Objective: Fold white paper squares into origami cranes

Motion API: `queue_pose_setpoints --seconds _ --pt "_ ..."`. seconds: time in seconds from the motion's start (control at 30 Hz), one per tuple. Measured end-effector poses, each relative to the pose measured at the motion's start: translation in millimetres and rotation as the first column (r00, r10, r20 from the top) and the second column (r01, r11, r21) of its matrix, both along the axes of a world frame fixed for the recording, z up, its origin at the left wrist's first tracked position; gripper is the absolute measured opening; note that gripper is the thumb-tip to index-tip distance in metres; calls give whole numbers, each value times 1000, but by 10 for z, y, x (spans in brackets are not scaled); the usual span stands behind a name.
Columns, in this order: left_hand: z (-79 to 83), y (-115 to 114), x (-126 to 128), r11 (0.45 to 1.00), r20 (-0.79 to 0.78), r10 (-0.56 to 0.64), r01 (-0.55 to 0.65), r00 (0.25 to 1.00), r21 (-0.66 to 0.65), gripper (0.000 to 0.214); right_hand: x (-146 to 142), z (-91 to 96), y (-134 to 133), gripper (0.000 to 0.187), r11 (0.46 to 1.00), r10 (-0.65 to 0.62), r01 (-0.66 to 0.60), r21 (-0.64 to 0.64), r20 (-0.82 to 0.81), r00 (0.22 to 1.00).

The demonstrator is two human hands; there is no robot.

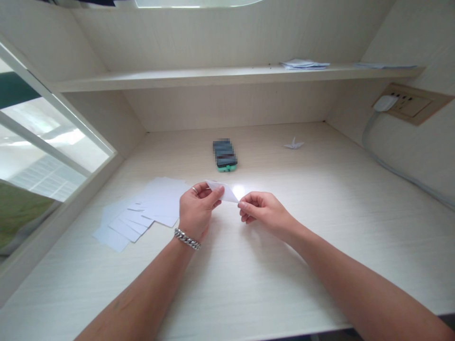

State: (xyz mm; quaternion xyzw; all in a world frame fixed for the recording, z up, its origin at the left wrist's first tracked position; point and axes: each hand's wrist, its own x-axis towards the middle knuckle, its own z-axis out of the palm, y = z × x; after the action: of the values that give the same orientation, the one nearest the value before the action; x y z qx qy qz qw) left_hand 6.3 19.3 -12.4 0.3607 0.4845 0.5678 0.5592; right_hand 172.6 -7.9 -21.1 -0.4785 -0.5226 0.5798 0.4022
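**Folding Work Comes to a Fine Point**

Above the near part of a pale table (220,289), a person wearing a chain bracelet (187,239) grips a small folded paper (229,193) at both ends; the left hand (201,208), a ring (195,190) on one finger, clamps the wider end under its thumb; the right hand (261,208), level with it and a little apart, pinches the narrow tip between thumb and fingers; the piece spans the gap between them, lifted clear of the surface.

The step in hand looks to be shaping or creasing that tip; the next move would seem to call for a steady hold from the left and small, exact fingertip pressure from the right, since thin paper could crumple or slip out of line.

Just left of the hands lie fanned loose sheets (161,201); straight beyond the hands rests a blurred, dark device (224,152) with a green edge; beyond the right hand, farther off, sits a small winged paper figure (294,144); farthest away, a shelf (177,80) runs across, bearing a stack of folded papers (304,64) beyond and to the right of the hands.
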Motion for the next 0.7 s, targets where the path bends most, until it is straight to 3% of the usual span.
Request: queue_pose_setpoints --seconds 0.2,0.37,0.43,0.7 --pt "-14 -20 13 1000 -72 -3 5 997 25 39 2 -16 18 32 995 -94 92 -40 -71 993" --pt "-22 -60 46 996 -79 -75 79 994 37 37 4 -60 11 34 994 63 -66 85 46 997" --pt "-15 -73 54 995 -76 -87 91 993 50 38 21 -66 16 33 991 67 -76 106 90 994" --pt "-21 -135 116 976 -141 -192 204 971 78 33 8 -88 27 28 981 -88 91 171 -28 996"
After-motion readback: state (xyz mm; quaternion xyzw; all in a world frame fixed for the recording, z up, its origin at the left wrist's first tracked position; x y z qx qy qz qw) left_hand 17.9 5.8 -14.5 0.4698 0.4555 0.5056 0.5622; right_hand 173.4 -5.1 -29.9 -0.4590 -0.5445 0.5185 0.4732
